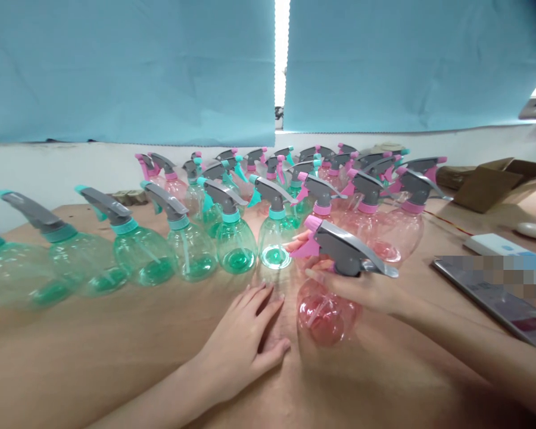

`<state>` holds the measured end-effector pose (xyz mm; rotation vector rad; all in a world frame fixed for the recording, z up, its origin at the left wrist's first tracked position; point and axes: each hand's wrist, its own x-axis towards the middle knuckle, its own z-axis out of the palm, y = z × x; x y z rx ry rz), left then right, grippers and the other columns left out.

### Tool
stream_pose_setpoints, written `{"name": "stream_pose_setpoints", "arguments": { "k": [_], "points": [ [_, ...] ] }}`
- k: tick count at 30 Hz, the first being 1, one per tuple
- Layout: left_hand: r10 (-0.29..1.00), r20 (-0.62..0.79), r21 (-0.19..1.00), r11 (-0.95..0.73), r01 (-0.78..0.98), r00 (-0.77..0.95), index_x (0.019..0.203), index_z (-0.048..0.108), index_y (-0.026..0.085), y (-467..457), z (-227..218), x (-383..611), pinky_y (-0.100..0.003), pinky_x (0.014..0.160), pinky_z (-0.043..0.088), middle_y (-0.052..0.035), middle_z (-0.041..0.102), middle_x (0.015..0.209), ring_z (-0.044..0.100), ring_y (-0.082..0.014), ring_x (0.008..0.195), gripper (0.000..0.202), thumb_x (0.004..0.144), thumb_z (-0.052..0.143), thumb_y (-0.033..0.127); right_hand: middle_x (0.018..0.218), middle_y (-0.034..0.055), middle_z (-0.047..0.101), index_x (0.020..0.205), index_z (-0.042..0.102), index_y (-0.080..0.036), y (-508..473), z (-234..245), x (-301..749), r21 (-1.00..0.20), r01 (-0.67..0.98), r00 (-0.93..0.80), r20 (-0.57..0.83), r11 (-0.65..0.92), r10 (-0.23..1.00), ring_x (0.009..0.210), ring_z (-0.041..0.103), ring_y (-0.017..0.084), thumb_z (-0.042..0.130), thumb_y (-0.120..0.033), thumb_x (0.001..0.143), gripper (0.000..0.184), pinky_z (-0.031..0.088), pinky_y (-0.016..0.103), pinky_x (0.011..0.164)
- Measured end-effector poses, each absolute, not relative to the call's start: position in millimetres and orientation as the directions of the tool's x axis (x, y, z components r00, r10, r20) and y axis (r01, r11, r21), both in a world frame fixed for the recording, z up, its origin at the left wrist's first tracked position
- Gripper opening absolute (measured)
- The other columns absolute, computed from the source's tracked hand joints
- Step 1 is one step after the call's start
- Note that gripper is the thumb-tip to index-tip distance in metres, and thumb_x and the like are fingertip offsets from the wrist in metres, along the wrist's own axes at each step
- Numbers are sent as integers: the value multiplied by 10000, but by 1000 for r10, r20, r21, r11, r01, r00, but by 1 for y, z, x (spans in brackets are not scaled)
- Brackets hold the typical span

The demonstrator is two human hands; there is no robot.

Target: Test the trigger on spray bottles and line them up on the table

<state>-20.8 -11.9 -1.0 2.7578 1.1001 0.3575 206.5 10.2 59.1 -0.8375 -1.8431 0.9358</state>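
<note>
My right hand is closed round the neck of a pink spray bottle, just under its grey trigger head with a pink nozzle. The bottle stands on the brown table in front of me. My left hand lies flat on the table with its fingers stretched out, a little left of the bottle and holding nothing. The nearest green spray bottle stands just beyond its fingertips.
Rows of green spray bottles run to the left and pink spray bottles to the right, with more behind. At right lie a white device, a flat dark panel and cardboard boxes. Blue curtains hang behind.
</note>
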Motion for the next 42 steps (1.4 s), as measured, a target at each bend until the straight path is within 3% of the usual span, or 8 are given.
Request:
{"name": "stream_pose_setpoints", "arguments": {
  "k": [6, 9, 17, 22, 27, 32, 42],
  "points": [
    [698, 169, 250, -714, 654, 696, 1373, 468, 180, -11, -5, -23, -538, 1072, 302, -152, 440, 1436, 354, -345, 1342, 549, 898, 539, 447, 738, -18, 634, 726, 590, -243, 8, 61, 205, -866, 175, -365, 385, 469, 848, 704, 630, 142, 547, -116, 738, 135, 544, 256, 614],
    [691, 190, 254, -721, 645, 697, 1379, 460, 193, -10, -8, -24, -538, 1077, 292, -141, 429, 1447, 346, -343, 1346, 553, 901, 532, 460, 677, -26, 603, 659, 539, -244, 9, 58, 206, -855, 200, -351, 394, 479, 849, 679, 629, 144, 565, -147, 750, 135, 541, 254, 575],
    [708, 135, 227, -704, 673, 694, 1374, 469, 165, -12, 2, -21, -532, 1073, 307, -161, 440, 1436, 362, -337, 1338, 561, 897, 543, 451, 681, -18, 600, 673, 549, -247, 11, 53, 209, -810, 271, -373, 409, 519, 833, 742, 636, 166, 555, -174, 786, 134, 533, 290, 635],
    [708, 142, 238, -703, 671, 691, 1373, 473, 162, -12, 1, -21, -523, 1071, 313, -162, 431, 1443, 361, -342, 1337, 562, 896, 551, 449, 758, -10, 628, 714, 595, -251, 10, 56, 209, -821, 235, -361, 423, 520, 831, 651, 619, 148, 574, -171, 757, 93, 545, 290, 595],
    [701, 144, 224, -710, 667, 698, 1382, 461, 164, -12, 0, -22, -525, 1068, 318, -161, 421, 1449, 357, -341, 1339, 566, 903, 544, 453, 795, -10, 640, 878, 636, -256, 10, 57, 208, -835, 200, -377, 418, 513, 827, 760, 642, 159, 555, -92, 720, 242, 560, 287, 690],
    [696, 154, 225, -716, 661, 702, 1377, 471, 138, -11, 0, -21, -523, 1072, 316, -175, 430, 1439, 365, -348, 1334, 568, 903, 550, 443, 769, -9, 632, 766, 605, -244, 10, 58, 208, -831, 217, -382, 411, 512, 828, 711, 636, 155, 559, -134, 731, 124, 560, 285, 666],
    [700, 144, 218, -711, 668, 699, 1377, 469, 141, -13, 2, -21, -546, 1060, 330, -169, 430, 1443, 372, -353, 1330, 566, 903, 548, 440, 646, -37, 542, 704, 533, -241, 10, 59, 208, -837, 240, -379, 386, 492, 841, 629, 576, 127, 583, -209, 765, 85, 528, 252, 587]
  ]
}}
